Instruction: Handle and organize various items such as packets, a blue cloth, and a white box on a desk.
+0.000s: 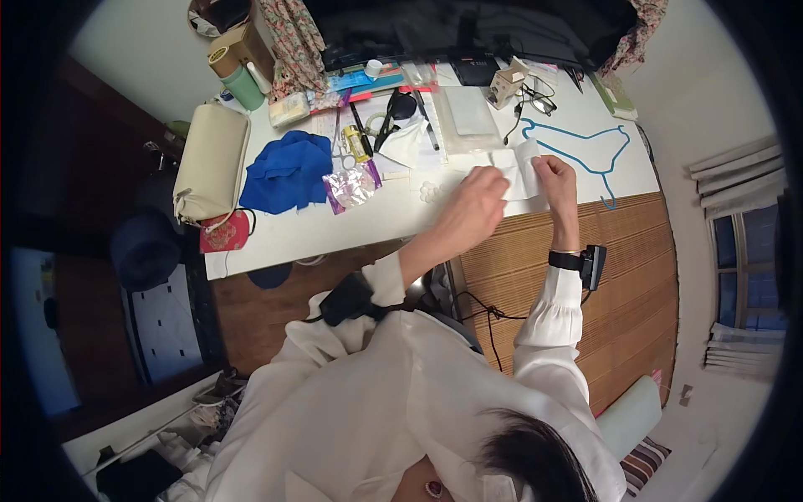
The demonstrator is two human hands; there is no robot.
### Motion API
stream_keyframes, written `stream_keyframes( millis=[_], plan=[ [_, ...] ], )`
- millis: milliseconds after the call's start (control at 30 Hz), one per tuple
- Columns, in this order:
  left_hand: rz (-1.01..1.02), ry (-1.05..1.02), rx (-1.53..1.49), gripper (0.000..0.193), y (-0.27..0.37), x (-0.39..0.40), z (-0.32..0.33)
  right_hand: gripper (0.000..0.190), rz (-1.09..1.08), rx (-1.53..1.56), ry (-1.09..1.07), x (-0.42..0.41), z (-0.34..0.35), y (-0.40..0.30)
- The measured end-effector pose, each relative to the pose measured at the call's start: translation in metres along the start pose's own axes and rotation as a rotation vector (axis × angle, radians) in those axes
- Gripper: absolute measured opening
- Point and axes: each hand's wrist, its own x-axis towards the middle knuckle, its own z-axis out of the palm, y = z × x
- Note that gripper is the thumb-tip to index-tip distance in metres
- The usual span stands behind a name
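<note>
A thin white sheet [511, 176], paper or cloth, lies near the front edge of the white desk with a fold standing up at its right. My right hand [557, 179] pinches that raised fold between thumb and fingers. At the sheet's left side is my left hand [477, 201], fingers curled and bent down; its fingertips are partly hidden, so a grip cannot be made out. Just left of this hand sits a small cluster of pale round pieces [431, 191]. A clear packet with purple edges [354, 187] lies farther left.
A blue cloth [285, 172] and a cream pouch [212, 160] occupy the desk's left. Scissors [344, 157], a yellow lighter-like item [356, 143] and pens lie mid-desk. Beyond my right hand are a blue hanger [590, 138] and eyeglasses [538, 100]. A monitor [464, 31] stands behind.
</note>
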Motion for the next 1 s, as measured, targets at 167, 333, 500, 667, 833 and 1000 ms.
stream_keyframes(
  millis=[167,333,500,667,833,1000],
  plan=[
    [0.086,-0.192,0.275,0.05,-0.012,0.006,0.049,0.021,-0.026,-0.042,-0.055,0.008,-0.007,0.041],
    [0.059,-0.285,0.454,0.057,-0.017,-0.001,0.059,0.018,-0.162,-0.504,0.124,-0.001,-0.009,0.035],
    [0.059,-0.268,0.505,0.058,-0.015,-0.003,0.063,0.023,-0.35,-0.716,0.223,-0.003,-0.01,0.028],
    [0.071,-0.25,0.489,0.061,-0.014,-0.008,0.061,0.025,-0.495,-0.438,-0.052,-0.01,-0.006,0.019],
    [0.054,-0.173,0.394,0.05,0.006,-0.024,0.043,0.028,-0.469,-0.447,-0.094,-0.008,-0.005,0.023],
    [-0.115,0.02,0.198,0.025,-0.007,-0.069,-0.004,0.016,-0.341,-0.248,-0.168,-0.034,0.005,-0.022]
  ],
)
